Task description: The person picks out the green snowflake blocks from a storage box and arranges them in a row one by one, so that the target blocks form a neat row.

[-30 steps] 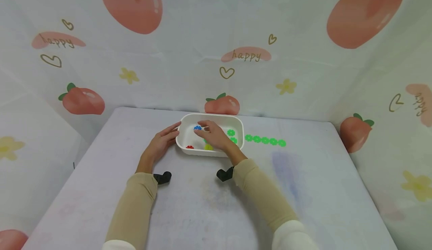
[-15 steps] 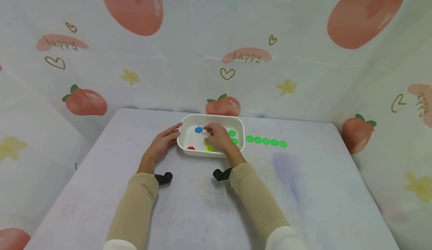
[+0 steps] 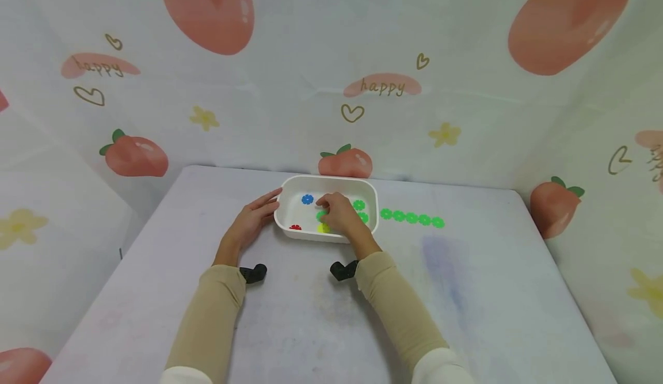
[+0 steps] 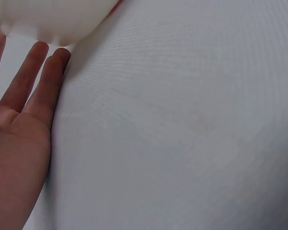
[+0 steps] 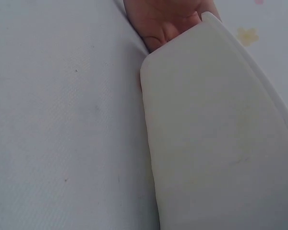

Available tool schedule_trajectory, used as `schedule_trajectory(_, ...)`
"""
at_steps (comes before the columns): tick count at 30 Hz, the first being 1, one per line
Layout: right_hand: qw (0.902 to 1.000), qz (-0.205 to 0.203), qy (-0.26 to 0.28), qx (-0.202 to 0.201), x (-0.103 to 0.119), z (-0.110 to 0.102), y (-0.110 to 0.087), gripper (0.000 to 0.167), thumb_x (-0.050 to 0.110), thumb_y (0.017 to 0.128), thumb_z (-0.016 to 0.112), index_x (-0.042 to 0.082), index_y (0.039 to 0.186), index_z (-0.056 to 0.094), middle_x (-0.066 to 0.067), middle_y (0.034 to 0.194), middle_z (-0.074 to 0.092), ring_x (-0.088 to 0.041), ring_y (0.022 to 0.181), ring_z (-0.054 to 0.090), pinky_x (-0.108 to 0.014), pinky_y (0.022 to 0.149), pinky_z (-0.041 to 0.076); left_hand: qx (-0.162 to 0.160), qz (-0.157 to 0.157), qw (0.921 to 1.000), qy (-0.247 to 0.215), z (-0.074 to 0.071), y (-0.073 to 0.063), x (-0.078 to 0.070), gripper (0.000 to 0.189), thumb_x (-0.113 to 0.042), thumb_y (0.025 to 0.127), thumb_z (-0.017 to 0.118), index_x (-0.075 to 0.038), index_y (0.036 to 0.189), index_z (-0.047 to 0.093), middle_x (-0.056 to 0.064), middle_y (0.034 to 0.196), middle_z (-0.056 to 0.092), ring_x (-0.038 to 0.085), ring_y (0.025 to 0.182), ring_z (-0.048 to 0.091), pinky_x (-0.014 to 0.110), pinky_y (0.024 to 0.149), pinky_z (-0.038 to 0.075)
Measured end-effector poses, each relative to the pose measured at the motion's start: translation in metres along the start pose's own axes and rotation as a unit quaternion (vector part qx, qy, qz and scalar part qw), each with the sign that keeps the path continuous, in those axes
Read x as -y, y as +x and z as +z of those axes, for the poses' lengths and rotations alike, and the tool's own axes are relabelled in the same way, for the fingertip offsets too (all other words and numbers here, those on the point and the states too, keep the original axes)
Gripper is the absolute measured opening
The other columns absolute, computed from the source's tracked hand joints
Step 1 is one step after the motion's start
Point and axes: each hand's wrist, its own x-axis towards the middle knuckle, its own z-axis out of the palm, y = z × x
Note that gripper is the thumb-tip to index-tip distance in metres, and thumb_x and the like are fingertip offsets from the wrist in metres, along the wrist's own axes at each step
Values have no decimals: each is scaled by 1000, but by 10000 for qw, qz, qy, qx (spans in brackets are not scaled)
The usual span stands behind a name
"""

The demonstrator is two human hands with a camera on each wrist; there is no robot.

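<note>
A white plastic tub (image 3: 290,235) holds small flower-shaped plastic discs. My left hand (image 3: 248,223) stays at its left end, fingers extended against the outside wall; in the left wrist view this hand (image 4: 19,129) has its palm in sight and fingertips at the tub's base. My right hand (image 3: 339,214) reaches inside, fingers bent downward; whether they pinch a disc I cannot tell. Left of those fingers lies a blue disc (image 3: 307,199). A green disc (image 3: 322,216) and a yellow disc (image 3: 323,228) sit beneath the hand. Another green disc (image 3: 359,205) is to its right.
A red disc (image 3: 295,228) is in the tub's front left corner. Several green discs (image 3: 411,217) form a row on the table (image 3: 311,326) right of the tub. A printed cloth (image 3: 269,113) hangs behind the table.
My right hand has drawn back rightward from beside the blue disc, uncovering it, and its fingers have closed up more. My left hand keeps its place at the tub.
</note>
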Motion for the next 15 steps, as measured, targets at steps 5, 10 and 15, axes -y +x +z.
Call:
schedule_trajectory(5,9998,-123,-40,-180,-2,0,0,28,7,95,70,10,122,70,-8,113,66,-24,106,57,-38,101,54,37,69,10000,32,-1,1,0,51,-29,105,58,-25,154,47,7,161,45,11,138,51,33,121,40)
schedule_trajectory(10,9964,-347,251,-731,-4,-2,1,20,11,97,69,12,116,74,-7,110,71,-23,102,60,-38,98,55,77,46,10000,33,-2,3,2,51,-29,105,58,-25,154,47,6,160,46,6,133,53,28,119,41)
schedule_trajectory(15,9846,-614,1001,-1291,-6,-8,3,20,15,97,71,12,116,74,-8,107,72,-23,100,64,-34,90,58,51,0,10000,-2,-3,4,3,50,-29,105,58,-26,154,47,4,160,46,6,133,53,30,120,40)
